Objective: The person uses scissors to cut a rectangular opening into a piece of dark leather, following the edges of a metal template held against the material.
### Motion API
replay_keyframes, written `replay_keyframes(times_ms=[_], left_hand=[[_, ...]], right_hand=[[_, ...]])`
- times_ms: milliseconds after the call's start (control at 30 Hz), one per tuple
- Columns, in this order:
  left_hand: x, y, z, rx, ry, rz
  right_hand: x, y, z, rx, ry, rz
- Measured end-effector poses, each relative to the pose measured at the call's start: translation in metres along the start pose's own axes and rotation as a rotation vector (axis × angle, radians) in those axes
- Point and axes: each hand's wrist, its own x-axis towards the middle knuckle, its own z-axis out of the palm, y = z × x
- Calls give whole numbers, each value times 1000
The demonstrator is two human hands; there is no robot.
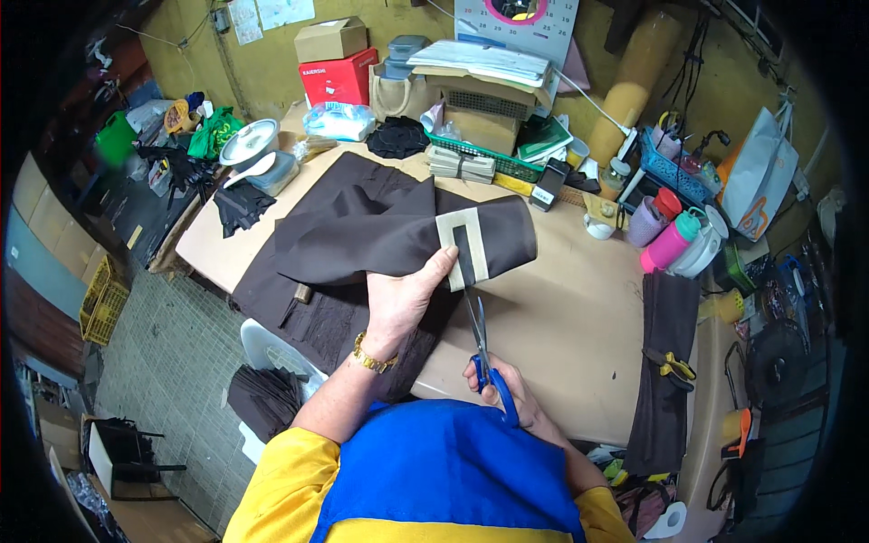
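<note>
A dark brown fabric piece (pixel 353 231) is gripped near its right end by my left hand (pixel 403 303), thumb on top and fingers beneath. At that end the cloth carries a cream rectangular frame (pixel 481 244) around a dark slot. Scissors with blue handles (pixel 480 330) are in my right hand (pixel 511 389), just below the cloth. Their blades are parted and point up, tips close to the lower edge of the cream frame; I cannot tell whether they touch it. More dark brown cloth (pixel 348 339) lies in a pile under and left of the held piece.
The tan table (pixel 552 335) spreads below my hands. Yellow-handled cutters (pixel 672 366) lie on folded dark cloth (pixel 665 312) at the right. A pink bottle (pixel 670 244), a green basket (pixel 507 163) and boxes (pixel 339 80) line the back. A white chair (pixel 262 344) stands at the left.
</note>
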Motion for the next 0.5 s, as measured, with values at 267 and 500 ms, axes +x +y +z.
replay_keyframes(times_ms=[267, 500], left_hand=[[-15, -2, 6, 114, -90, -33], [-16, -11, 6, 120, -37, -28]], right_hand=[[12, -1, -1, 81, 18, -71], [10, -17, 8, 151, 45, -41]])
